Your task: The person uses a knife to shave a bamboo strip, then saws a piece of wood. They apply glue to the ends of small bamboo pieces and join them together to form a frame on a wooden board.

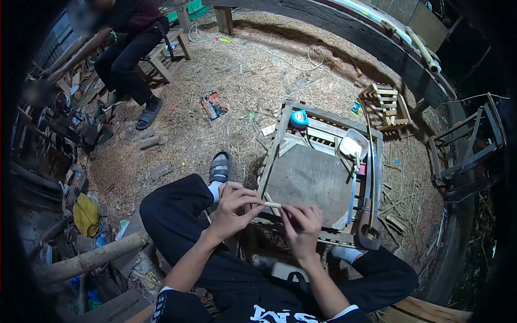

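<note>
- Pinching a short wooden stick (272, 205) between them, both your hands are closed on it. Your left hand (232, 209) grips one end with thumb and curled fingers, and your right hand (301, 226) nips the other end with its fingertips.
- You hold the stick roughly level in the air, just above the near edge of the low slatted desk (309, 180) and over your knees.
- Expect it to be very light and stiff. It looks like dry bare wood or bamboo; I cannot tell which.
- So thin a piece would likely snap or splinter if bent. Take it near both ends with a gentle pinch, and do not lever against the middle.
- Its surface looks rough rather than slick, so slipping seems a small risk. Splinters in your fingertips seem the larger one.
- On the desk lie a blue tape measure (299, 119), a white tray (353, 145) and a handsaw (368, 229) along the right edge, all apart from your hands.
- White letters show on your dark shirt (269, 314), but they are cut off by the frame edge and make no readable word.
- A red packet (214, 105) on the sawdust floor carries print too small to read. No brand is legible on the tape measure.
- Another person (129, 48) sits well apart at the upper left.
</note>
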The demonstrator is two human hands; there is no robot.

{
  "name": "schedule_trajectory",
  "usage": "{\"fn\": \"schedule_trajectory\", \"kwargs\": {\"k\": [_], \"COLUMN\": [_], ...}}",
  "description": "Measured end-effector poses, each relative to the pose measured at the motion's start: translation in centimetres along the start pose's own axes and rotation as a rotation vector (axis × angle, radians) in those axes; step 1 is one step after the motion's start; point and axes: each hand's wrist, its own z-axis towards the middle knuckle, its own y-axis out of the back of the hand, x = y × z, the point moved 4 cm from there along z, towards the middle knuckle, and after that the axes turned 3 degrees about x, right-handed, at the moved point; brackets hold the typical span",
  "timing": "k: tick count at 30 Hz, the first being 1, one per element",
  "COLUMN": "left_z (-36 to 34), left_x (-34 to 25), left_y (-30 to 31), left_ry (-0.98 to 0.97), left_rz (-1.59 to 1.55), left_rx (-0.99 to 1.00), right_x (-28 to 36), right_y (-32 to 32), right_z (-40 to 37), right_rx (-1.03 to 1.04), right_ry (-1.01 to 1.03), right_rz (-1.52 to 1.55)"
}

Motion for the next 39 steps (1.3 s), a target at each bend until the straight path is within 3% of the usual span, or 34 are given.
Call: {"fn": "schedule_trajectory", "kwargs": {"k": [10, 16, 19, 26, 34, 39], "left_z": [0.1, 1.1, 1.7, 2.3, 1.6, 0.1], "left_x": [-0.8, -2.2, -2.7, -3.5, -2.8, -2.1], "left_y": [-0.3, -1.0, -1.4, -2.3, -2.5, -1.9], "left_ry": [-0.136, -0.197, -0.313, -0.341, -0.208, -0.177], "left_rz": [-0.030, -0.099, -0.056, 0.001, -0.090, -0.032], "left_rx": [0.135, 0.196, 0.251, 0.206, 0.207, 0.082], "right_x": [-3.1, -3.5, -3.5, -3.7, -3.5, -3.2], "right_y": [2.6, 3.7, 4.7, 5.5, 4.7, 2.1], "right_z": [3.9, 4.6, 5.1, 5.4, 5.1, 3.8], "right_rx": [0.251, 0.333, 0.341, 0.308, 0.273, 0.203], "right_ry": [0.318, 0.373, 0.359, 0.369, 0.302, 0.206], "right_rz": [-0.038, -0.045, -0.031, -0.035, 0.040, 0.138]}}
